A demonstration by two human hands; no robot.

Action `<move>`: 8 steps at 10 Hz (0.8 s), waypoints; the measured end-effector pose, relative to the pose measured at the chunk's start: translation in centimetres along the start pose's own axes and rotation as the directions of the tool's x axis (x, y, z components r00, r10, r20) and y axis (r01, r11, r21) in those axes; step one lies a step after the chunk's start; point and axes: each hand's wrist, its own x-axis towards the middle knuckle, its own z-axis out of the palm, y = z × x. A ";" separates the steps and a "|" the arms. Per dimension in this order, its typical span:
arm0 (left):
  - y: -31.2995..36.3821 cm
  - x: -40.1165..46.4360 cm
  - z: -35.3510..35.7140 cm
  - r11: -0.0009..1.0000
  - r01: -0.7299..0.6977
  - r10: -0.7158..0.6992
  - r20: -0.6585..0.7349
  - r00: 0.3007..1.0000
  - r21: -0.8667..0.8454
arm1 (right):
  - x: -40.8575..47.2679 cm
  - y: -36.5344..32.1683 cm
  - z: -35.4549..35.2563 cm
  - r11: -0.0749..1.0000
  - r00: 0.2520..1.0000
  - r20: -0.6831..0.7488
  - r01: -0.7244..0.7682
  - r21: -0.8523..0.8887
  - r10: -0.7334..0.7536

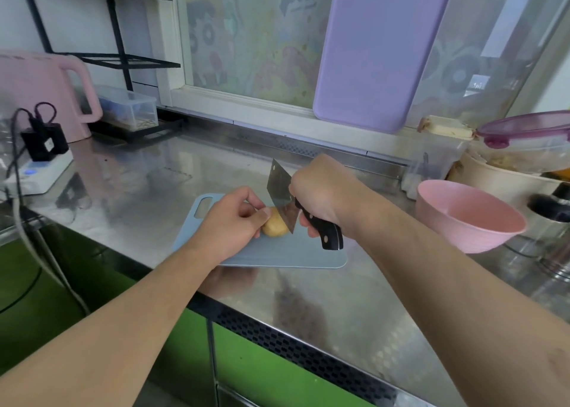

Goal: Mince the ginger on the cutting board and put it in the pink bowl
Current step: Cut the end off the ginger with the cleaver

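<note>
On the blue cutting board (pixel 277 252) near the surface's front edge, the left hand (pixel 234 221) pinches the ginger (pixel 275 228); the right hand (pixel 320 190) grips the cleaver (pixel 282 195), blade on it. The pink bowl (pixel 468 218) stands toward the right edge.

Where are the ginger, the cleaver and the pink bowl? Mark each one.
ginger (pixel 275 228): head view, on its bare yellow side.
cleaver (pixel 279 187): head view, on the flat of the blade.
pink bowl (pixel 444 190): head view, on the far rim.
</note>
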 end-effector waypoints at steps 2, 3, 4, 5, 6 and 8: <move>-0.1 0.0 0.0 1.000 -0.014 0.014 0.007 1.000 0.013 | 0.6 -0.3 -0.1 0.995 0.999 0.038 0.033 -0.092 -0.029; 0.0 -0.1 -0.1 1.000 -0.018 0.018 0.015 1.000 0.014 | 1.2 -0.4 0.1 0.993 0.999 0.023 0.024 -0.112 -0.021; -0.1 0.0 -0.2 1.000 -0.019 0.019 0.020 1.000 0.008 | 1.4 -1.0 0.6 0.990 0.999 0.049 0.019 -0.139 -0.013; -0.1 0.0 -0.3 1.000 -0.017 0.018 0.028 0.999 -0.014 | 2.0 -0.9 1.4 0.988 0.999 0.046 0.036 -0.150 -0.029; 0.1 -0.2 -0.4 1.000 -0.017 0.018 0.040 0.999 -0.015 | 1.9 -0.2 2.6 0.986 0.999 0.021 0.039 -0.164 -0.036; 0.3 -0.5 -0.4 0.999 -0.002 0.004 0.049 0.999 -0.043 | 2.0 2.2 5.4 0.975 0.999 -0.022 0.041 -0.218 -0.047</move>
